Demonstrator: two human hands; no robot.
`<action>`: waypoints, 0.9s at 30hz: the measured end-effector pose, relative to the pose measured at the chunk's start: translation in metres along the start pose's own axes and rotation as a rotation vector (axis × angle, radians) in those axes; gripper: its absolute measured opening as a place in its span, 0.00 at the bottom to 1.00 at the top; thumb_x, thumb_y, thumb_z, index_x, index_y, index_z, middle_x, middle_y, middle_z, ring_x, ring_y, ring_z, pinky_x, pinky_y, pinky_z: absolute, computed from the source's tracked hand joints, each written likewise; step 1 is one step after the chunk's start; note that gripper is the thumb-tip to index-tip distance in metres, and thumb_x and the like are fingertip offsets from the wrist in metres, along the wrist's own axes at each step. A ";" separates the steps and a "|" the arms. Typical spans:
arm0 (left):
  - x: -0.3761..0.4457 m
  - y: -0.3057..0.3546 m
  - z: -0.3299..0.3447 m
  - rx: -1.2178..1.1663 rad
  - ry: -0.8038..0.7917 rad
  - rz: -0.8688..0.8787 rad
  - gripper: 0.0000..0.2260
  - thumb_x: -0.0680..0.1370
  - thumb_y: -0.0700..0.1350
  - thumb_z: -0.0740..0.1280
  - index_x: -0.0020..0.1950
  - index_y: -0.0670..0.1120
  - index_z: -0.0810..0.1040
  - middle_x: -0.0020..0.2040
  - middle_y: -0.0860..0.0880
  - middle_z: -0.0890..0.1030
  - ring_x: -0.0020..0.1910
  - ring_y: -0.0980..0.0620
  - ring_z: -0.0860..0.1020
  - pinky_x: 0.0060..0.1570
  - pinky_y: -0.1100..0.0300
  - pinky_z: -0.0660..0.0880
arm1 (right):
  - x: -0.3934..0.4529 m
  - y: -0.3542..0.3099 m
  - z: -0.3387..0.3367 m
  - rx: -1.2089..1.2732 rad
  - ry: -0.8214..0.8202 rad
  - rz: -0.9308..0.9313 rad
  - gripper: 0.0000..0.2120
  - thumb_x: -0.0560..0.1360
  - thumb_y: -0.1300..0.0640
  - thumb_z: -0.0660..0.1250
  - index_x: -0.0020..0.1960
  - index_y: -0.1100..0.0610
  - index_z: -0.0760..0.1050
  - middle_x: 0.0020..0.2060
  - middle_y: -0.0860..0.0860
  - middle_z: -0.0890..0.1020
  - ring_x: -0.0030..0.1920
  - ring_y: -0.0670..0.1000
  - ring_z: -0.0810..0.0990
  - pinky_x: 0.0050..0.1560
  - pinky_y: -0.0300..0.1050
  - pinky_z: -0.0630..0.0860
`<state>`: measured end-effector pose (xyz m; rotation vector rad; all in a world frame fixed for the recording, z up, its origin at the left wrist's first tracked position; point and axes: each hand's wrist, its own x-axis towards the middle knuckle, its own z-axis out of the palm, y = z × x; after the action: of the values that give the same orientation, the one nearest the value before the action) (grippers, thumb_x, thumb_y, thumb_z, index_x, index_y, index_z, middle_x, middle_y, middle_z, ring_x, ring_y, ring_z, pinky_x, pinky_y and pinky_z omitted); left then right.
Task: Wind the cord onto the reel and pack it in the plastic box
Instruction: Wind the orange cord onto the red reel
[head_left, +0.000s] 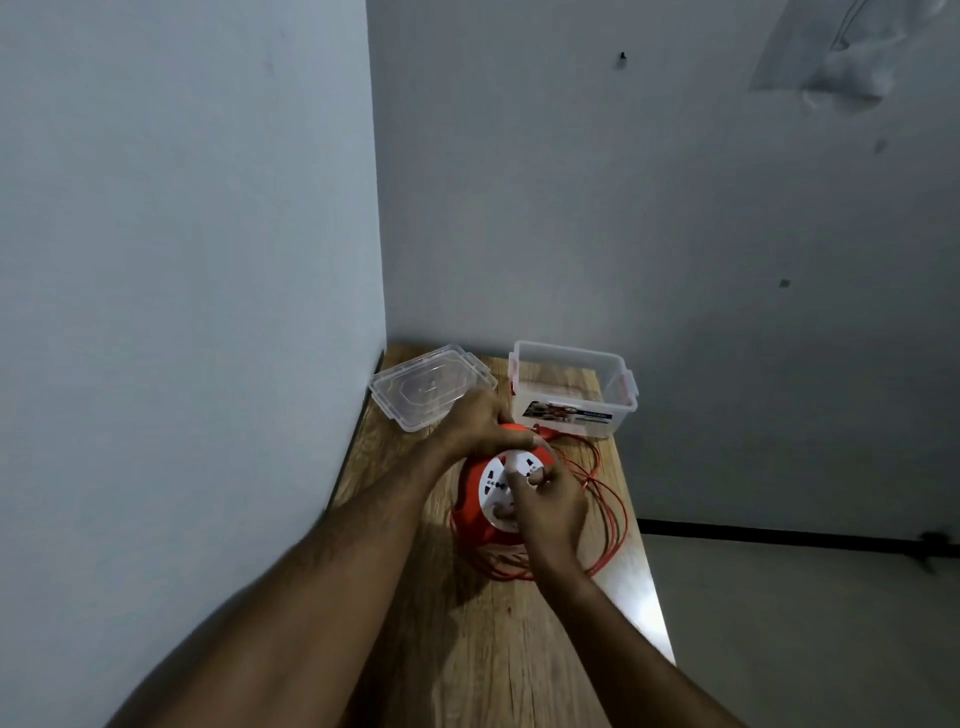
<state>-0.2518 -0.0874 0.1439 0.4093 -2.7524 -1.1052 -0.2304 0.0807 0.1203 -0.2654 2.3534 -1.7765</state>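
An orange cord reel (474, 506) with a white socket face (496, 480) stands on the wooden table (493, 649). My left hand (480, 423) grips the reel's top edge. My right hand (550, 506) lies over the white face, its fingers curled on the centre part. Loose orange cord (608, 512) lies in loops to the right of and in front of the reel. The clear plastic box (571, 387) stands open at the back of the table, nothing visible inside.
The box's clear lid (423, 387) lies at the table's back left corner, by the walls. Walls close the table's left and far sides. The table's right edge drops to the floor (805, 623).
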 end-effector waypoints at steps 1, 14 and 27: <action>0.000 -0.001 -0.002 0.005 -0.022 -0.001 0.22 0.70 0.61 0.78 0.34 0.41 0.85 0.30 0.43 0.83 0.26 0.51 0.78 0.31 0.55 0.73 | -0.004 -0.002 -0.008 -0.162 0.013 -0.268 0.11 0.73 0.54 0.76 0.52 0.53 0.77 0.42 0.49 0.85 0.38 0.45 0.84 0.37 0.35 0.79; 0.003 0.006 -0.012 -0.026 -0.193 0.014 0.19 0.73 0.57 0.78 0.43 0.40 0.88 0.35 0.45 0.86 0.30 0.51 0.82 0.35 0.56 0.79 | 0.026 -0.015 -0.057 -1.078 -0.544 -1.297 0.29 0.66 0.59 0.79 0.62 0.51 0.70 0.62 0.57 0.81 0.73 0.56 0.65 0.66 0.67 0.70; 0.002 0.007 -0.011 -0.069 -0.120 0.019 0.21 0.70 0.61 0.79 0.42 0.42 0.88 0.36 0.43 0.86 0.36 0.41 0.85 0.37 0.52 0.81 | 0.031 0.003 -0.039 -0.781 -0.244 -1.224 0.23 0.66 0.47 0.73 0.54 0.57 0.69 0.41 0.54 0.82 0.39 0.53 0.82 0.48 0.44 0.79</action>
<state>-0.2523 -0.0903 0.1573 0.3167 -2.8040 -1.2552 -0.2700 0.1101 0.1273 -2.2122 2.6974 -0.7354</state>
